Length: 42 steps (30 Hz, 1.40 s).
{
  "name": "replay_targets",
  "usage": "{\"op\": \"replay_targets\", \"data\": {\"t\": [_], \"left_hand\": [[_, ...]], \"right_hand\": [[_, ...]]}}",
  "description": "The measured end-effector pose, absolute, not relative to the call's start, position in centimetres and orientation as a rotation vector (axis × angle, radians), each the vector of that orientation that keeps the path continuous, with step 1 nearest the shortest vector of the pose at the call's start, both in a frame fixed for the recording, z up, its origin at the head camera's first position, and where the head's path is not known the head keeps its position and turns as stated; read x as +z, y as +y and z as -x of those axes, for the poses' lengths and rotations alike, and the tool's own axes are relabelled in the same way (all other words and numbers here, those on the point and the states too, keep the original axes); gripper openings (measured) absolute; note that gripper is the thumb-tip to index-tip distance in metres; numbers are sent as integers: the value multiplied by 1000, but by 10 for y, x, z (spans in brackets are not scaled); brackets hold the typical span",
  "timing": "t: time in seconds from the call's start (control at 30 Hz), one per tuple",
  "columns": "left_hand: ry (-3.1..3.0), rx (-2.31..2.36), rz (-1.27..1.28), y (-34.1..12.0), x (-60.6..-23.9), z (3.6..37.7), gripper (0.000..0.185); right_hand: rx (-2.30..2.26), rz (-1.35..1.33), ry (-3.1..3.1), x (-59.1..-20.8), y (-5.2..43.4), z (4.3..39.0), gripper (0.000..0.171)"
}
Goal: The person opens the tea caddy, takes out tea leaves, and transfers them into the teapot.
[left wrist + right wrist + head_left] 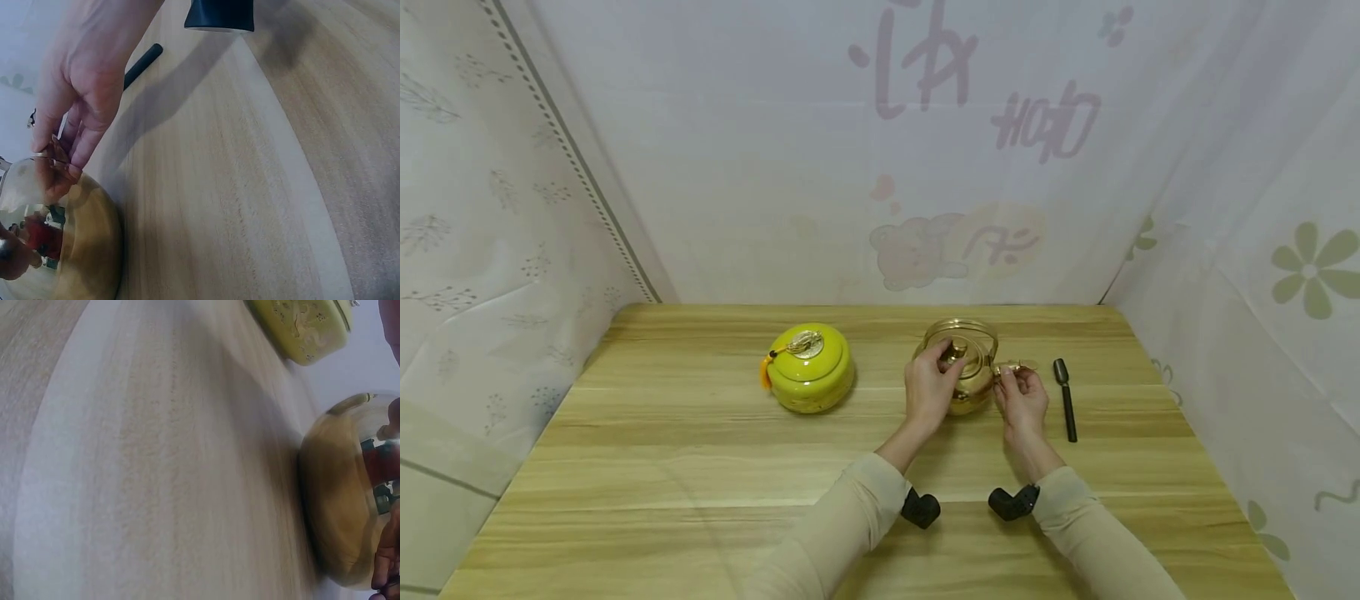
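A shiny gold teapot (972, 392) with an arched top handle stands on the table. My left hand (931, 385) is over its top, thumb and fingers pinching the knob of the lid (973, 354). On the pot's right side, my right hand (1024, 402) pinches a small gold piece (1019, 365) close against the teapot; I cannot tell what this piece is. In the left wrist view, the right hand's bent fingers (87, 134) are right at the pot's polished wall. Only part of a hand shows at the right wrist view's edge.
To the left stands a glossy yellow lidded jar (812, 387) with a gold medallion and an orange tassel (765, 372). A dark tea scoop (1067, 412) lies right of the right hand. Printed cloth curtains (760, 192) border the wooden table (662, 467).
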<state>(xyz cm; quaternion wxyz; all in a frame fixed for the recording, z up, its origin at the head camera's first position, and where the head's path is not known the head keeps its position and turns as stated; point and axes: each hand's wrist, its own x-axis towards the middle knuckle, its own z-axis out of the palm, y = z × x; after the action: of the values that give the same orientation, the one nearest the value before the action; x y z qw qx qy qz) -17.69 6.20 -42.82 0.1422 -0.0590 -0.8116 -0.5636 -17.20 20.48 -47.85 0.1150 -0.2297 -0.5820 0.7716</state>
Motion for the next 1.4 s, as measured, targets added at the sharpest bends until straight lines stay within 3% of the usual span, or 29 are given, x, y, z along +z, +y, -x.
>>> {"op": "replay_targets", "data": {"t": [1.4], "left_hand": [[-2424, -1433, 128, 63, -428, 186, 26]], "right_hand": [[2263, 630, -1741, -478, 206, 171, 7]]}}
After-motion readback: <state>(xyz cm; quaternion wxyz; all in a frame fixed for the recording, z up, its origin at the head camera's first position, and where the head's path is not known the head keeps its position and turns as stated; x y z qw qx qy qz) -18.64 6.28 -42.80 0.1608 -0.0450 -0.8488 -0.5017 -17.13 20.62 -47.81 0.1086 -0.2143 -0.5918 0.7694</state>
